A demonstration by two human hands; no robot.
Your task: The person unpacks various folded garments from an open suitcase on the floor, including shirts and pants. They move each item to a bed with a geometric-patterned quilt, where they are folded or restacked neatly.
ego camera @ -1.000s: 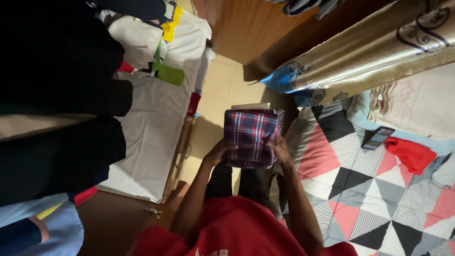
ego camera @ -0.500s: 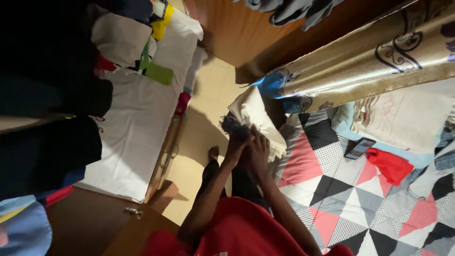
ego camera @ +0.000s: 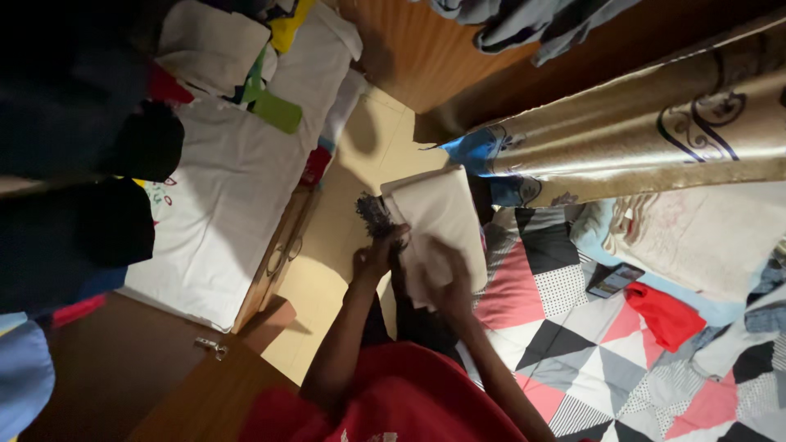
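Folded cloth point(ego camera: 438, 217), cream on the face you see, sits in both your hands above the tiled floor point(ego camera: 360, 205), between the white-sheeted bed point(ego camera: 237, 196) and the bed with the patchwork quilt point(ego camera: 589, 327). A dark frayed fringe point(ego camera: 372, 214) sticks out at its left edge, so a second, darker layer seems folded in with it.

Going from left to right: dark clothes hang at the far left, and the white-sheeted bed carries a green piece point(ego camera: 277, 110) near its far edge. Next comes your left hand point(ego camera: 375, 258), curled around the cloth's lower left corner right beneath the fringe, fingers pressed on the fabric. Your right hand point(ego camera: 449, 274) is closed on the lower right edge, thumb side toward you; the fingers behind the cloth are hidden, so you cannot tell how deep they reach.

Judging by how it bends, the bundle is light, soft and limp. It will sag and unfold if gripped at one corner only. Hold it with a hand on each side, or flat beneath the fold; the fringe itself is a poor handle.

Further right, a gold curtain point(ego camera: 655, 131) hangs over the quilt, where a phone point(ego camera: 614, 280) lies beside a red garment point(ego camera: 665, 315).
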